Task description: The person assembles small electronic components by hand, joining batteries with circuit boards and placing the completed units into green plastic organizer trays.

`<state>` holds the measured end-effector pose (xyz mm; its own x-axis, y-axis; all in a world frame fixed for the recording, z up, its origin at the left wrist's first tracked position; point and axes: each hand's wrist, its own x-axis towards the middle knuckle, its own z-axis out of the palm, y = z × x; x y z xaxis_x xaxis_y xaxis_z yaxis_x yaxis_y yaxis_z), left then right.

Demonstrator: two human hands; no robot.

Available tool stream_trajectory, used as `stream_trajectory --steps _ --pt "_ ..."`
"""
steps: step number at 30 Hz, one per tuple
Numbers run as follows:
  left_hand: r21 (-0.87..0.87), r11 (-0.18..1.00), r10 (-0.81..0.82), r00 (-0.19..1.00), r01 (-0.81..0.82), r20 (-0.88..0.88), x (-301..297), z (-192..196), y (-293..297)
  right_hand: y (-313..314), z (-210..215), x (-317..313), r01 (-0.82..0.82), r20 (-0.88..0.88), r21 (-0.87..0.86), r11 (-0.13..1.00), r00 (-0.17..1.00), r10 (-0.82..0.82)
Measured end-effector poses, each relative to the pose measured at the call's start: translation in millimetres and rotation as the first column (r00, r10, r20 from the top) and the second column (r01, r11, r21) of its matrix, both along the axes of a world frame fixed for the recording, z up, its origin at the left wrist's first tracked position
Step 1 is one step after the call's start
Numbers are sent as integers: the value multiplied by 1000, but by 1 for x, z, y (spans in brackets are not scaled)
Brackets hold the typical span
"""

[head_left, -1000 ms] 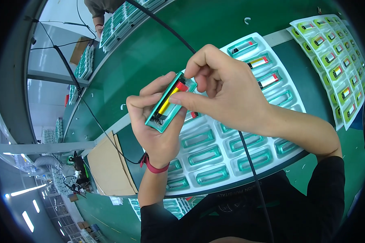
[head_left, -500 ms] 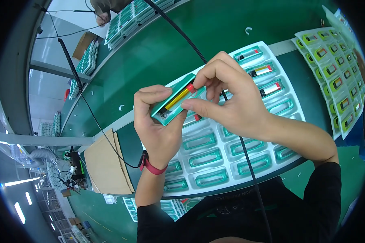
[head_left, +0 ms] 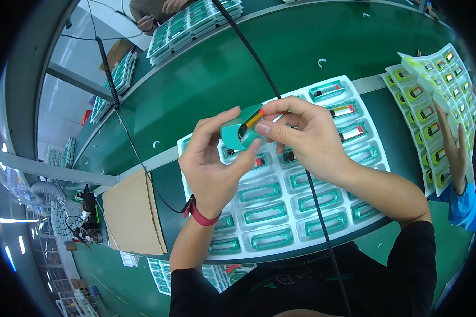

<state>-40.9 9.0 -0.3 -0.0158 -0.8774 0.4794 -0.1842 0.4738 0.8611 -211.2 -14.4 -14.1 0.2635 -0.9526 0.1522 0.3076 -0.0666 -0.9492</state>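
My left hand (head_left: pixel 209 166) grips a small teal plastic housing (head_left: pixel 230 136) by its sides, raised above a white tray (head_left: pixel 295 224). Inside the housing lies a slim yellow battery (head_left: pixel 251 124) with a red end and dark wiring at its other end. The thumb and fingertips of my right hand (head_left: pixel 320 140) are closed on the battery near its red end. More teal housings sit in the tray's pockets; those along the far right side hold silver batteries with red ends, while several nearer ones hold none. My hands hide part of the tray.
A black cable (head_left: pixel 318 211) hangs across the tray, behind my right hand. Brown cardboard (head_left: pixel 132 214) lies left. At right, a co-worker's hand (head_left: pixel 455 148) is beside trays of yellow-green housings (head_left: pixel 426 113). Another person's hands (head_left: pixel 147 24) are near stacked trays (head_left: pixel 193 26) at far left.
The housing has tipped so that its end faces me more, and my hands sit lower in view. A co-worker's hand has appeared at the right, where a tray is now lifted.
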Motion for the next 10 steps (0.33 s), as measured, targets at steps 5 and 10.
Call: stream_trajectory --steps 5,10 --pt "-160 980 131 988 -117 78 -3 -4 5 6 -6 5 31 57 -15 999 998 -30" --pt "-85 990 116 993 -116 5 -5 0 6 9 -3 1 6 47 30 1000 999 -8"
